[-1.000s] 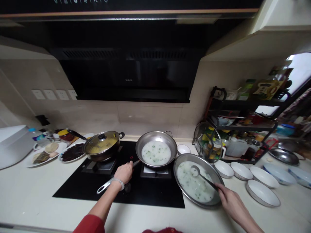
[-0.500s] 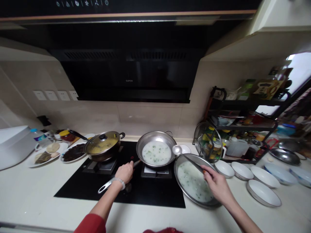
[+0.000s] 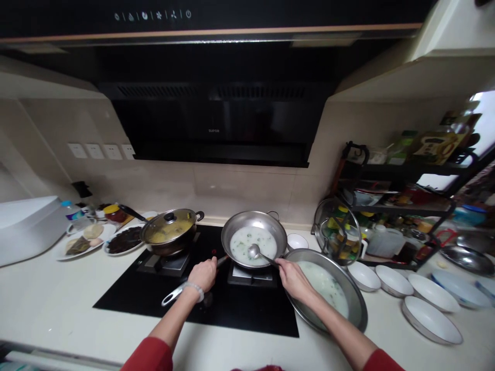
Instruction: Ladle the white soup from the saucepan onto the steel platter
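Observation:
My left hand (image 3: 203,273) is closed round the long handle of a steel pan (image 3: 254,243) that sits on the right burner and holds white soup with green bits. My right hand (image 3: 293,276) grips a steel ladle (image 3: 258,253), whose bowl rests in the pan's soup. Just right of the pan, a wide steel basin (image 3: 331,290) on the counter holds more of the same white soup. My right forearm crosses over the basin's near left rim.
A lidded pot (image 3: 170,234) of yellow food sits on the left burner of the black hob (image 3: 201,299). Plates of food lie far left. A glass lid (image 3: 335,232) leans by a crowded black rack (image 3: 402,206). Several white bowls (image 3: 394,281) line the right counter.
My right hand lifted the ladle out of the basin and swung it left into the pan. My left hand stayed on the pan handle. The view shifted slightly.

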Demonstrator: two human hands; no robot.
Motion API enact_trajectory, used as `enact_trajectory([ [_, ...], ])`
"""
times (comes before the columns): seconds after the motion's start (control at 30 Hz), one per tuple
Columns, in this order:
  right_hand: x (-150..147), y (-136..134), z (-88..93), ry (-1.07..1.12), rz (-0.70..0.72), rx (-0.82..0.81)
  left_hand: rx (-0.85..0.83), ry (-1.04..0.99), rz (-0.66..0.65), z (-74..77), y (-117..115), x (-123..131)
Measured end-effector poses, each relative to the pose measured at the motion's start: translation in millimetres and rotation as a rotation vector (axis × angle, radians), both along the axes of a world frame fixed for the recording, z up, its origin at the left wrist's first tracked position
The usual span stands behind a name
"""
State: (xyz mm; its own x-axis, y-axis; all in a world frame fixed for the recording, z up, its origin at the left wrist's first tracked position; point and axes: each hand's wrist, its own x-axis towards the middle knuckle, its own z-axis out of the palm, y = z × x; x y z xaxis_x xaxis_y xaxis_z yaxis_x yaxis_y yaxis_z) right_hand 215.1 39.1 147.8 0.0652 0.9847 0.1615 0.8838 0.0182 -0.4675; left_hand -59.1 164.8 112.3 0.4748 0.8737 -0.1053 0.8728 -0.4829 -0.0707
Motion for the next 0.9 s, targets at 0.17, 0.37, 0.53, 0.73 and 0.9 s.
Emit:
enact_trajectory([
  [0.17,0.6,6.7,-6.3,0.106,-0.054,-0.029,0.000,-0.016,-0.004,-0.9,0.0,-0.4],
  [0.37,17.2,12.7,-15.6,0.364,-0.191,-0.001,-0.019,-0.011,0.008,1.8,-1.3,0.2],
  [0.53,26.4,13.4,-17.1,0.435,-0.266,-0.016,-0.013,0.003,-0.009,0.9,-0.5,0.5],
  [0.73,28.4,11.5,-12.9,0.276,-0.242,-0.013,-0.024,0.009,0.009,0.2,0.2,0.2],
  [0.9,26.6,7.8,-9.2,0.203,-0.203,-0.012,-0.015,-0.005,0.013,-0.9,0.1,-0.4],
])
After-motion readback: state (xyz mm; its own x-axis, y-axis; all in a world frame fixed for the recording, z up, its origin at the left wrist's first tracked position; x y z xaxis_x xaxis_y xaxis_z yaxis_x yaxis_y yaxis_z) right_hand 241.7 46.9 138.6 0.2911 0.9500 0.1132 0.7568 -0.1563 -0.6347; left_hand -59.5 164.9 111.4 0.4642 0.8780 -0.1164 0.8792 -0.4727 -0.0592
